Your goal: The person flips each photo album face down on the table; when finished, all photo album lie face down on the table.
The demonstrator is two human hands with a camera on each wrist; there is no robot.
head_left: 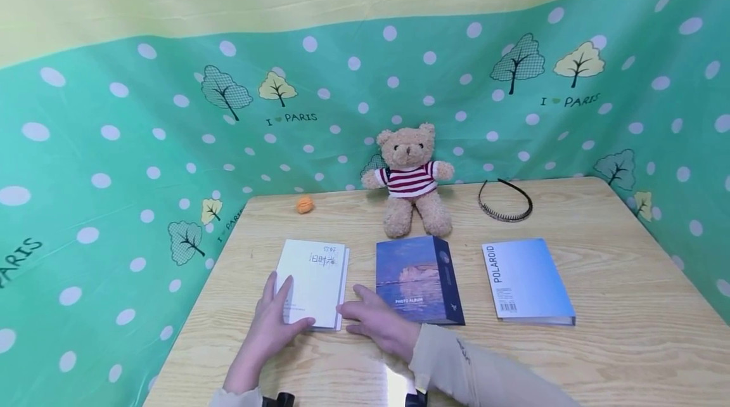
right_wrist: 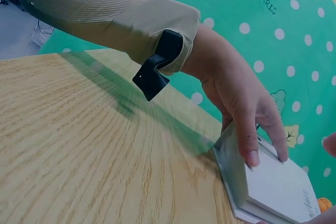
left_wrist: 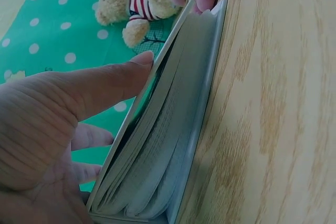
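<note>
A white photo album (head_left: 308,283) with handwriting on its cover lies on the table at the left. My left hand (head_left: 270,324) rests along the album's left and near sides, fingers spread over the cover. In the left wrist view its thumb (left_wrist: 113,85) touches the cover's edge, and the inner pages (left_wrist: 157,145) show below a narrow gap. At the album's right edge, my right hand (head_left: 379,321) touches it, with two digits on the cover (right_wrist: 275,182) in the right wrist view. Its other fingers are partly hidden.
A dark blue photo album (head_left: 407,280) lies close to my right hand, and a light blue Polaroid album (head_left: 530,280) farther right. Behind sit a teddy bear (head_left: 410,182), an orange ball-like item (head_left: 305,205) and a black headband (head_left: 507,213). A patterned curtain (head_left: 342,103) borders the table.
</note>
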